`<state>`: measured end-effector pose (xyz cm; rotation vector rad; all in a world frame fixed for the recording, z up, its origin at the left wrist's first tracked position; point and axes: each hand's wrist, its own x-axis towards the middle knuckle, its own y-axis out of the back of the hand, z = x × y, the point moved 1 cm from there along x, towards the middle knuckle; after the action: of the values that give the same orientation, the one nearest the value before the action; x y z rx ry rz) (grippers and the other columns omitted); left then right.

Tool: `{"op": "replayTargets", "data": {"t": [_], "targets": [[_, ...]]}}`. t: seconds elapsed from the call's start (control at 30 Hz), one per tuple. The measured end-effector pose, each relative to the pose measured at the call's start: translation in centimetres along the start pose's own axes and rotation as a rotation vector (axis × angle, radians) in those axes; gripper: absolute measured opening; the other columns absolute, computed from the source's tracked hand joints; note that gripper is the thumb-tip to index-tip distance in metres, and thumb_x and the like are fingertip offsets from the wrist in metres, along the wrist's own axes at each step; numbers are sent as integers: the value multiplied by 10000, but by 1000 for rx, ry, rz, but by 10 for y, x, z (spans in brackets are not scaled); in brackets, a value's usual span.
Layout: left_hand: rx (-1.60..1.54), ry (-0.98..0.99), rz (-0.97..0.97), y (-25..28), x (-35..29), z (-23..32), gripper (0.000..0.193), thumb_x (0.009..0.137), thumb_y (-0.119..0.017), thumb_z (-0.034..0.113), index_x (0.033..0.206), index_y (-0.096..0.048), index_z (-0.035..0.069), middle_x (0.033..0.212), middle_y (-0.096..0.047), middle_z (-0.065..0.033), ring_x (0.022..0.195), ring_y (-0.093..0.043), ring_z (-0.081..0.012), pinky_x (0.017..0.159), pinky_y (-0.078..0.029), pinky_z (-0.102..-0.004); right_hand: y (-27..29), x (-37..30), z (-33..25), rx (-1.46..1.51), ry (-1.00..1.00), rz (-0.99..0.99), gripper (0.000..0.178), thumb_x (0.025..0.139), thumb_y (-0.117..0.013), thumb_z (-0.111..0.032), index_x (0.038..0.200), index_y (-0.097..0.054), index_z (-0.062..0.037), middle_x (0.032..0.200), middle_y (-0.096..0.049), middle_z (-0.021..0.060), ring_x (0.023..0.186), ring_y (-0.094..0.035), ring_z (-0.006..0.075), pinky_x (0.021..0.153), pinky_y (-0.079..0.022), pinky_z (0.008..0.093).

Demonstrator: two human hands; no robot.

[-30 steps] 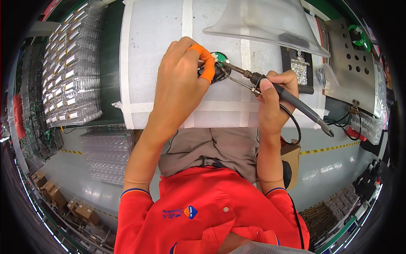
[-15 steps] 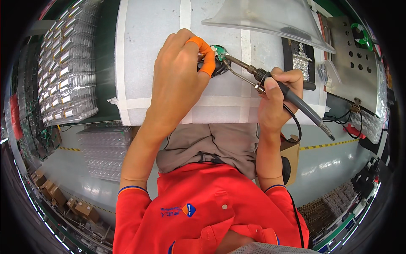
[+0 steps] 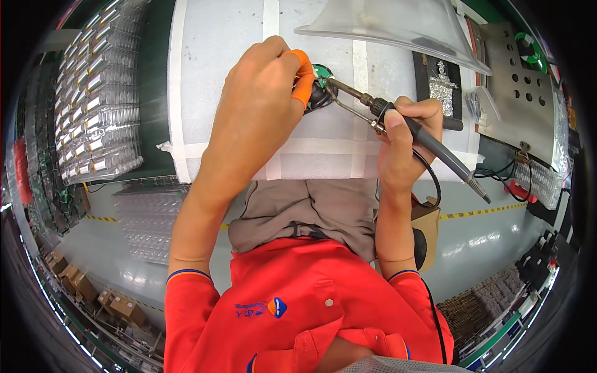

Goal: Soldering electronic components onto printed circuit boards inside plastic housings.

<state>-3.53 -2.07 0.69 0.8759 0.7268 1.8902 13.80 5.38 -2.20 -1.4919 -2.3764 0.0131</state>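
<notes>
My right hand (image 3: 401, 146) grips a soldering iron (image 3: 440, 148) with a dark grey handle. A thin metal side tube (image 3: 351, 110) runs beside its shaft, and both reach toward a small green circuit board (image 3: 323, 71). The board sits at a rounded black part (image 3: 319, 97) on the white work surface. My left hand (image 3: 258, 109) is closed in a pinch at the board's left edge, with orange finger covers (image 3: 303, 81) on its thumb and finger. Whatever lies between those fingertips is hidden.
A dark tray with silvery solder scraps (image 3: 443, 87) lies to the right, beside a perforated metal box (image 3: 522, 93). A translucent curved cover (image 3: 392, 25) overhangs the far side. Stacked clear plastic trays (image 3: 99, 93) stand left. The iron's black cable (image 3: 437, 186) loops below my right hand.
My left hand has turned slightly, its wrist and forearm shifting left and its fingers rising a little off the black part. The iron has moved slightly left, its tip still at the board.
</notes>
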Motion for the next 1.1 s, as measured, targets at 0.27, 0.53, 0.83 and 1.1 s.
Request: {"op": "replayTargets", "data": {"t": [0.27, 0.53, 0.83, 1.1], "targets": [[45, -104, 42, -1, 3, 1, 109, 740, -677, -49, 825, -610, -42, 765, -543, -120, 666, -612, -281, 605, -522, -344, -1, 0, 0, -1, -11, -20, 172, 837, -587, 15, 895, -441, -56, 685, -414, -7, 569, -342, 41, 490, -306, 191], [41, -97, 36, 1, 3, 1, 114, 730, -670, -60, 824, -609, -38, 774, -545, -125, 661, -609, -280, 593, -518, -343, -1, 0, -4, -59, 13, -88, 168, 824, -574, 9, 895, -434, -50, 673, -403, -5, 578, -336, 47, 505, -297, 198], [7, -54, 25, 0, 5, 3, 57, 722, -663, -27, 742, -610, -24, 742, -539, -136, 719, -562, -302, 632, -482, -390, -1, -1, -3, -21, 76, -3, 181, 827, -592, -14, 913, -436, -50, 683, -406, 11, 581, -335, 62, 519, -295, 208], [-87, 82, -76, 3, 5, -1, 71, 744, -649, -33, 810, -624, -34, 839, -609, -151, 717, -629, -285, 649, -500, -338, 2, -3, -1, -7, 80, -6, 196, 825, -601, -16, 923, -436, -53, 703, -408, 8, 584, -334, 63, 514, -289, 207]]}}
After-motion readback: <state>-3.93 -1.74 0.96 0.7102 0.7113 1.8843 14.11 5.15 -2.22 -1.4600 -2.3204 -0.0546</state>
